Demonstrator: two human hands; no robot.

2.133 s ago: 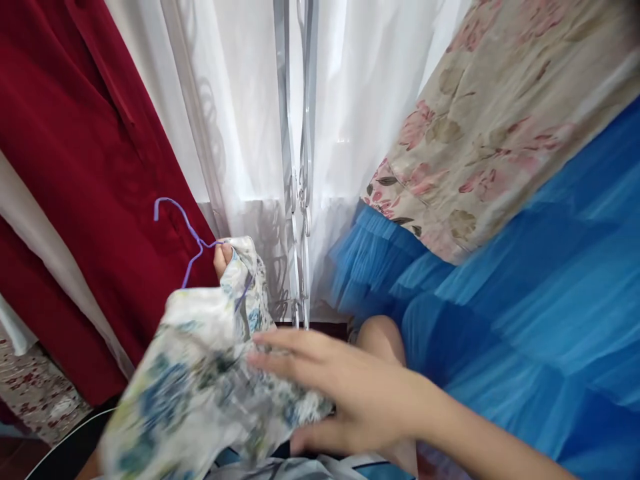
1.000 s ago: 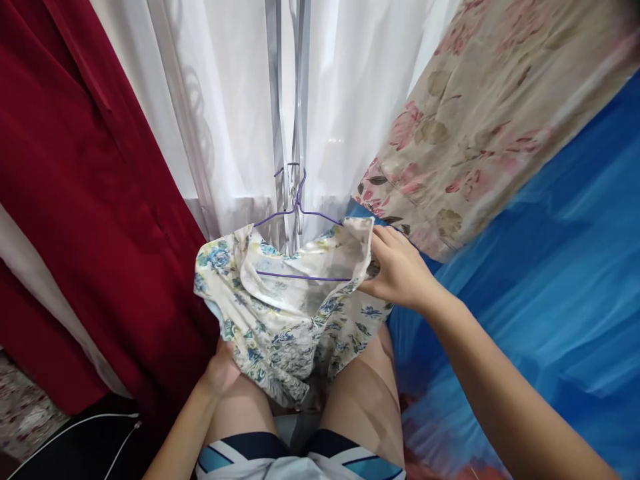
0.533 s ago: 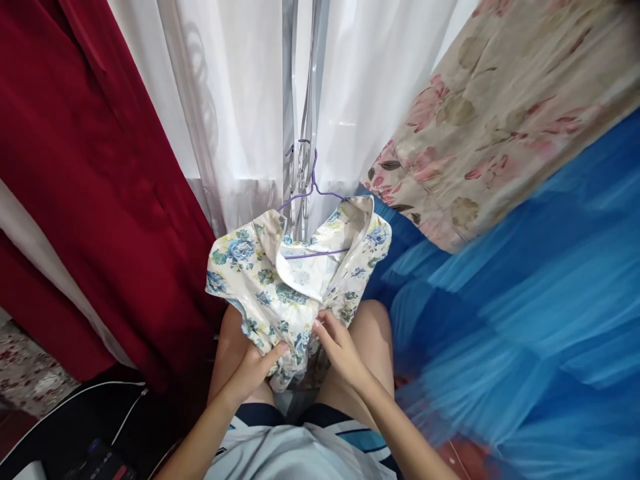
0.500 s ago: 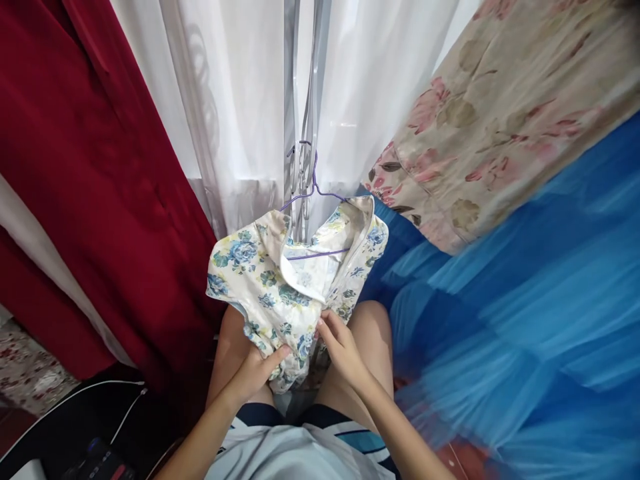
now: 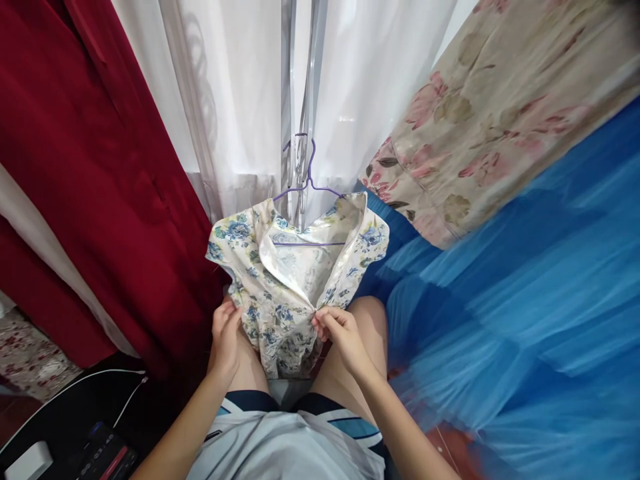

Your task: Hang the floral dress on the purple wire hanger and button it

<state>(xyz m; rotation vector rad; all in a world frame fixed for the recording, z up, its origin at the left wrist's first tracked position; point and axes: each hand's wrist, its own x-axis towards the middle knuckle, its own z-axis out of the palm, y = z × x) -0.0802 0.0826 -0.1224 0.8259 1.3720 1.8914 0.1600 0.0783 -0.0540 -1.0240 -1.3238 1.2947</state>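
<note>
Floral garment point(image 5: 280, 293), indistinct lower down, partly hides purple hanger point(image 5: 310, 244).

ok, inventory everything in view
garment: one, white with blue flowers, centre
hanger: one, purple, inside garment
curtain: count unclear, white, behind hanger
strips: several, grey, at curtain's middle
drape: count unclear, red, left
patterned fabric: one, red-and-white, lower left
floral fabric: one, beige-pink, upper right
tulle: count unclear, blue, right
surface: one, black, lower left
block: one, white, lower-left corner
device: one, dark, beside block
cord: at least one, white, above device
floor: patches, reddish, near bottom
shirt: one, light grey, bottom
shorts: one pair, navy-teal-white, bottom
legs: two, bare, flanking garment's hem
left hand: one, bare, garment's edge
right hand: one, bare, pinching garment
</note>
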